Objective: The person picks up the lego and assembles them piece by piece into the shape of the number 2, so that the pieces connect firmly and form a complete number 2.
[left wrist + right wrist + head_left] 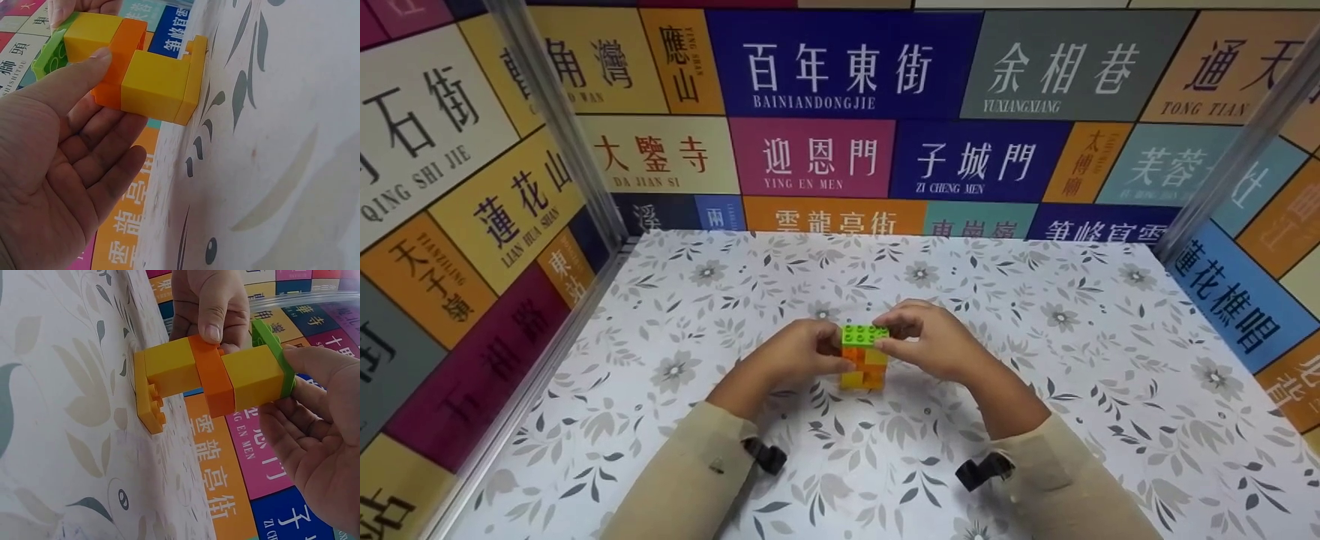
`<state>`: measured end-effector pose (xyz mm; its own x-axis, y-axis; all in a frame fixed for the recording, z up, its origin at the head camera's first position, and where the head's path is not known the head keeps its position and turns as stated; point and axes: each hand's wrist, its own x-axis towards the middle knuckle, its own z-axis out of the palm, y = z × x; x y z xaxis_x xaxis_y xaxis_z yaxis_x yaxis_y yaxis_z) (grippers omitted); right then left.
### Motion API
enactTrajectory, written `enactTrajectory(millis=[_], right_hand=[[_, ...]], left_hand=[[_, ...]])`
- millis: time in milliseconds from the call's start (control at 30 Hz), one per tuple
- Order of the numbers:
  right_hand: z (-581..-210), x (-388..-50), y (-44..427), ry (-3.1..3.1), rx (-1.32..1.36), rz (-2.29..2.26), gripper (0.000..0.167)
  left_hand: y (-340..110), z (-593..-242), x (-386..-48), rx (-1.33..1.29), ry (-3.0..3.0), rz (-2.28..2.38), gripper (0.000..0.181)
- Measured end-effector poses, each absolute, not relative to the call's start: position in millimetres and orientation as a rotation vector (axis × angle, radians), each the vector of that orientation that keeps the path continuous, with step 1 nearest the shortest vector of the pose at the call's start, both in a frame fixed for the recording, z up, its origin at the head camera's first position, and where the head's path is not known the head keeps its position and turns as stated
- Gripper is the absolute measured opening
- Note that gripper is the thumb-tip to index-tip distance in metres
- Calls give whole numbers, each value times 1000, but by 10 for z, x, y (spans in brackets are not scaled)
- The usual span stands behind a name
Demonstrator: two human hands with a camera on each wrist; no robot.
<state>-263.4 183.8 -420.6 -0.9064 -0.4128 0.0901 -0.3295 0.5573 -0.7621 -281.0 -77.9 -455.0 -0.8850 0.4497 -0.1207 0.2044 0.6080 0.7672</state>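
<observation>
A small stack of toy building bricks stands upright near the middle of the table. From the bottom it has a thin yellow-orange brick [147, 396], a yellow block [154, 79], an orange brick [212, 377], another yellow block [256, 377] and a green studded brick [859, 337] on top. My left hand [802, 349] holds the stack from the left, thumb on the orange brick and fingers at its far side. On the right, my right hand [926, 337] pinches the green brick between thumb and fingers. The left wrist view hides part of the green brick.
The table [660, 450] has a white cover with grey flowers and leaves. Panels [840, 60] with coloured street-sign lettering rise behind and at both sides. Clear plastic corner posts [559, 112] stand at the back. Each sleeve carries a black strap [986, 471] near the wrist.
</observation>
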Motion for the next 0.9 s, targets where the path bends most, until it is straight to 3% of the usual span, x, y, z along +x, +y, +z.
enactTrajectory(millis=[400,900], right_hand=[[-4296,-2702,1909,2583,-635,-1272,45],[-4473,-2782,1942,2527,-546,-1208,37]], left_hand=[[-777,-4584,-2824,561,2512,1200,18],[-778,-4567,-2828,536,2511,1194,18]])
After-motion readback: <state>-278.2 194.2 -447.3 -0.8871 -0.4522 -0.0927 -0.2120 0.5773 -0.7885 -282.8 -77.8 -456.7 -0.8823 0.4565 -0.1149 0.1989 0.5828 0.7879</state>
